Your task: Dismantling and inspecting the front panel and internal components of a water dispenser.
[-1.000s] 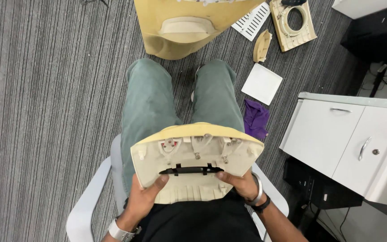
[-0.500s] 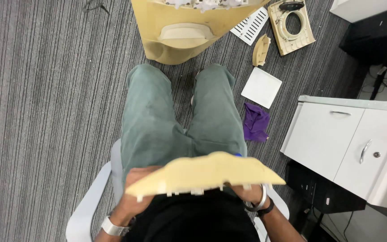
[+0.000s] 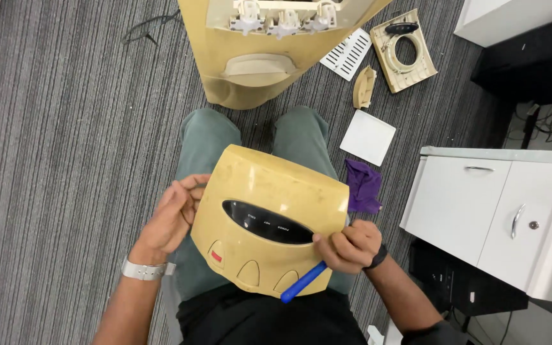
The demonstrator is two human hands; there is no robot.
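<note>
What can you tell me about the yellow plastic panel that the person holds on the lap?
The yellow plastic panel is a curved cover of aged, slightly stained plastic, held face up over the lap. It has a dark oval window, a small red mark and tab-shaped lower lobes. The left hand grips its left edge; the right hand, holding a blue tool, rests on its lower right part.
</note>
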